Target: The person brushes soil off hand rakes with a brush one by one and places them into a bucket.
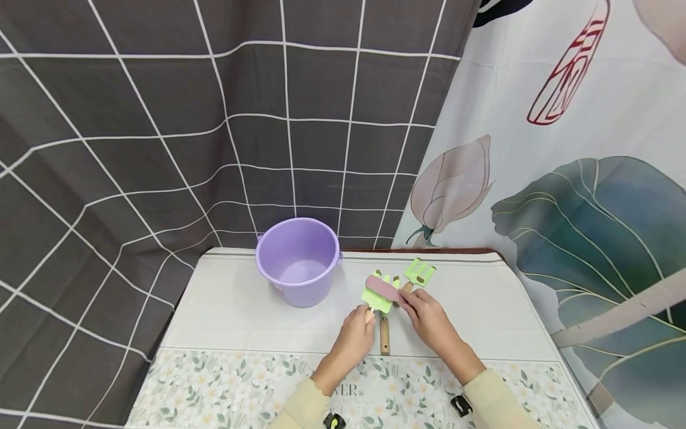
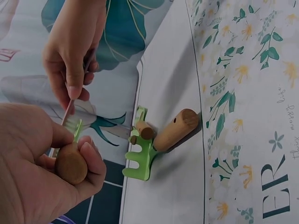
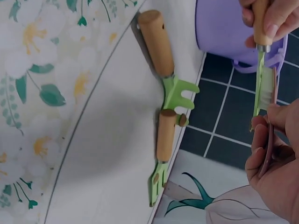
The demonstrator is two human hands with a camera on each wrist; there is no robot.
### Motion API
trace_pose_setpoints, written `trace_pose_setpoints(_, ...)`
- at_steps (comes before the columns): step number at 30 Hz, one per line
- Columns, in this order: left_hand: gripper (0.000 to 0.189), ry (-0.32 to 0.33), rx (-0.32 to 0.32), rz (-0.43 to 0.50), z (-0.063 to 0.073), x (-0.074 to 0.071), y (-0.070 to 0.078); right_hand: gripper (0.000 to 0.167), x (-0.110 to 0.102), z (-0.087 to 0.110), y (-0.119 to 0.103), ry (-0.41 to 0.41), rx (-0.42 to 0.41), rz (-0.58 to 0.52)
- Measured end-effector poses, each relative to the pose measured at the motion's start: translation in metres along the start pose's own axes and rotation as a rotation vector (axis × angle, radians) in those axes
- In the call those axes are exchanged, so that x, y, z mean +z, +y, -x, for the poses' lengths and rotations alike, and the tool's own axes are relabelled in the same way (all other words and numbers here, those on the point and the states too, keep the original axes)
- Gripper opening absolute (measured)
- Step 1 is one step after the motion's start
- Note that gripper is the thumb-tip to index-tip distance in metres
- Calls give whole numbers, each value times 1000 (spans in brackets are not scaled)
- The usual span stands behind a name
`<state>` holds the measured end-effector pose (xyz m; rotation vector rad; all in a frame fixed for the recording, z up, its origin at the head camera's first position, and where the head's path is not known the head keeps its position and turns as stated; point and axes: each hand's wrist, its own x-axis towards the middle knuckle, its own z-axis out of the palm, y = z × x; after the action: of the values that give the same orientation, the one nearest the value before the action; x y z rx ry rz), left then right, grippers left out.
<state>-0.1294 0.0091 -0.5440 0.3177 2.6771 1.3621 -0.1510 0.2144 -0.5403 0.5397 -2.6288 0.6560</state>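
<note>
- A purple bucket [image 1: 308, 293] stands upright on the white part of the table [image 1: 225, 301], near its back edge and to the left of the hands.
- A dark gridded curtain [image 1: 257, 143] hangs behind the table and along its left; a white curtain [image 1: 466, 185] with printed plants is on the right.
- A green rake [image 3: 156, 46] lies on the table below the hands, its wooden handle towards the person. In the head view, the held tool and brush partly cover its head.
- A green fork [image 1: 420, 272] with brown spots lies beyond it, the end of its handle right at the rake's head.
- The left hand [image 1: 355, 332] has its fingers curled round the wooden handle of a green tool [image 1: 375, 301], raised above the table.
- The right hand [image 1: 433, 320] pinches the handle of a pink brush [image 1: 382, 288], fingers bent; its bristles are against the tool's green head.
</note>
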Motion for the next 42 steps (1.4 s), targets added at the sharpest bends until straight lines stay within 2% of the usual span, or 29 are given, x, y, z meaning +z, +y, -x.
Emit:
trace_pose_setpoints(7,34,-27,-6,3,3,0,1,29,-3,-8,7,-20,68,42)
trace_pose_setpoints(16,34,-37,15,15,4,1,1,30,-3,-13,12,9,67,104)
trace_pose_setpoints(28,33,-34,4,4,5,2,2,31,-18,-15,16,24,129,34)
trace_pose_setpoints(31,33,-36,1,0,5,2,3,31,-19,-12,12,-3,112,10)
trace_pose_setpoints(36,33,-32,5,-2,4,0,4,31,-12,-5,2,-54,36,3)
trace_pose_setpoints(42,31,-27,23,-14,4,0,5,31,-5,-4,3,-13,25,22)
